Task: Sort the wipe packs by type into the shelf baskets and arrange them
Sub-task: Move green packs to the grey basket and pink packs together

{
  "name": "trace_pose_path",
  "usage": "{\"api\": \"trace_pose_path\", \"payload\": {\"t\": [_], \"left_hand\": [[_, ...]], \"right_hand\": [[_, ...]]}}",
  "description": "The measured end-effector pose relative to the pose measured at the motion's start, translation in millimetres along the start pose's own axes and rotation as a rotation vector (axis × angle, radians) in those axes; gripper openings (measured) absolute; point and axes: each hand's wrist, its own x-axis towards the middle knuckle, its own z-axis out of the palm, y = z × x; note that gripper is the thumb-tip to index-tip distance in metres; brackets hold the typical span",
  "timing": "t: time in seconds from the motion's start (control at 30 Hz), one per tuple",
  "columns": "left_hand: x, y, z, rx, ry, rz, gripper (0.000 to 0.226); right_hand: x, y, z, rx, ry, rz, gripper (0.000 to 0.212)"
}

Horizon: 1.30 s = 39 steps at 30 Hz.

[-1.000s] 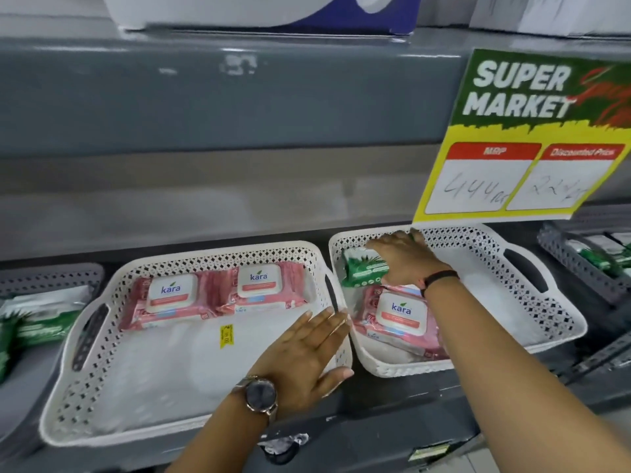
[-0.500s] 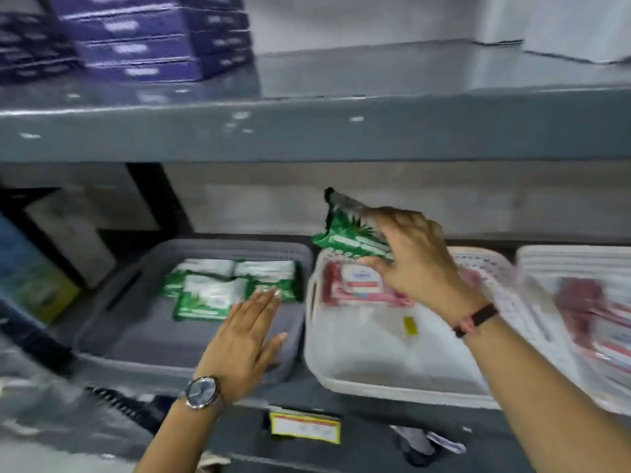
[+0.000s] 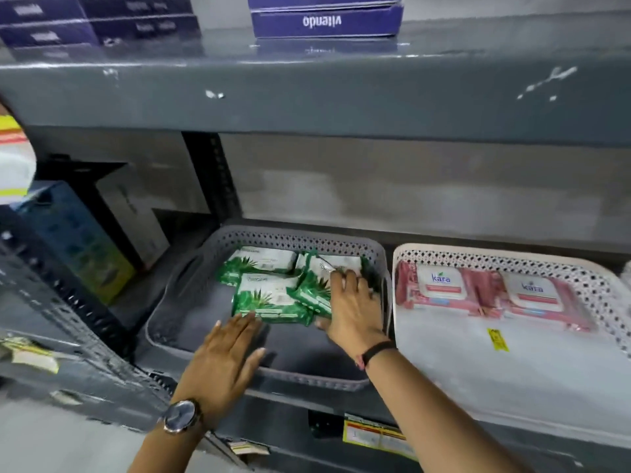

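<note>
A grey basket (image 3: 290,237) on the lower shelf holds several green aloe wipe packs (image 3: 261,297). My right hand (image 3: 355,312) is inside its right half, fingers and thumb closed on one green wipe pack (image 3: 312,291) that lies tilted against the others. My left hand (image 3: 222,360) hovers flat and open over the basket's front rim, fingertips near the closest green pack. To the right, a white basket (image 3: 512,259) has two pink Kara wipe packs (image 3: 440,290) side by side along its back wall.
The grey upper shelf (image 3: 307,104) hangs low over the baskets and carries purple boxes (image 3: 324,20). A dark upright post (image 3: 211,175) and coloured cartons (image 3: 78,240) stand left of the grey basket. A yellow price label (image 3: 372,435) sits on the shelf's front edge.
My right hand carried the green pack from above the white basket down into the grey basket. The view shifted left and my left hand moved closer to the green packs.
</note>
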Motion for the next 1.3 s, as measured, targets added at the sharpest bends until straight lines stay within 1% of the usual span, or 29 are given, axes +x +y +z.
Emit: {"api": "trace_pose_path", "payload": {"t": [0.1, 0.13, 0.2, 0.3, 0.4, 0.53, 0.6, 0.7, 0.77, 0.83, 0.9, 1.0, 1.07, 1.13, 1.3], "left_hand": [[6, 14, -6, -0.034, 0.014, 0.011, 0.077], [11, 23, -8, -0.051, 0.029, 0.021, 0.076], [24, 46, -14, -0.084, 0.062, 0.049, 0.075], [51, 96, -19, -0.149, 0.108, 0.16, 0.073], [77, 155, -14, -0.188, 0.128, 0.298, 0.071], [104, 245, -1, -0.219, 0.112, 0.456, 0.069], [113, 290, 4, -0.248, 0.11, 0.533, 0.062], [123, 351, 12, -0.267, 0.087, 0.639, 0.058], [125, 387, 17, -0.273, 0.07, 0.71, 0.061], [123, 412, 24, -0.255, 0.037, 0.765, 0.068], [121, 431, 33, -0.217, -0.001, 0.799, 0.07], [116, 441, 43, -0.211, -0.067, 0.807, 0.062], [114, 443, 46, -0.209, -0.077, 0.783, 0.059], [113, 443, 45, -0.201, -0.068, 0.777, 0.058], [112, 441, 42, -0.192, -0.069, 0.781, 0.059]], "right_hand": [[-2, 11, -14, 0.091, -0.111, -0.065, 0.083], [-5, 16, -22, 0.101, -0.105, -0.091, 0.08], [-10, 28, -37, 0.136, -0.043, -0.14, 0.068], [-24, 66, -69, 0.18, 0.089, -0.146, 0.049], [-41, 129, -100, 0.208, 0.204, -0.087, 0.035], [-74, 237, -127, 0.171, 0.266, 0.111, 0.037], [-93, 289, -134, 0.125, 0.261, 0.229, 0.039], [-125, 361, -138, 0.014, 0.155, 0.387, 0.041], [-148, 401, -139, -0.047, 0.003, 0.442, 0.045], [-165, 426, -134, -0.035, -0.157, 0.435, 0.058], [-177, 442, -128, 0.033, -0.268, 0.426, 0.073], [-188, 450, -118, 0.104, -0.321, 0.406, 0.088], [-192, 452, -115, 0.13, -0.284, 0.387, 0.089], [-193, 452, -114, 0.129, -0.23, 0.378, 0.085], [-197, 442, -120, -0.011, -0.085, 0.381, 0.077]]}}
